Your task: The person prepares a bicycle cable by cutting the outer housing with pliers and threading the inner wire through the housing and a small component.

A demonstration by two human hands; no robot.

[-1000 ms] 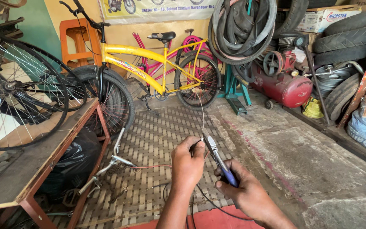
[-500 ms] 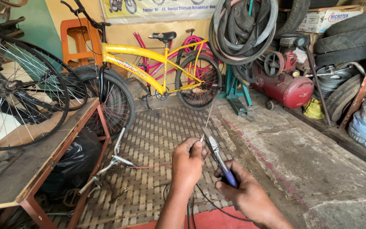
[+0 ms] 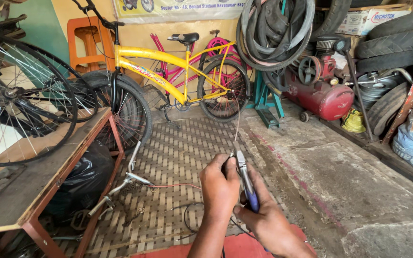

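Observation:
My left hand (image 3: pixel 219 187) is closed around a black cable housing, from whose top a thin steel wire (image 3: pixel 237 122) rises. My right hand (image 3: pixel 268 222) grips the blue handles of a pair of pliers (image 3: pixel 244 174). The pliers' jaws close on the wire just above my left fist. Both hands are held low over a red mat (image 3: pixel 237 246) at the bottom edge of the view.
A yellow bicycle (image 3: pixel 168 71) stands ahead with a pink one behind it. A wooden bench (image 3: pixel 48 167) with a wheel (image 3: pixel 20 95) is at left. A red air compressor (image 3: pixel 321 93), hanging tubes and stacked tyres (image 3: pixel 393 43) fill the right. Bike parts (image 3: pixel 120 186) lie on the slatted floor mat.
The hands have stayed in nearly the same place. The wire above the pliers has swung slightly and now stands nearly upright.

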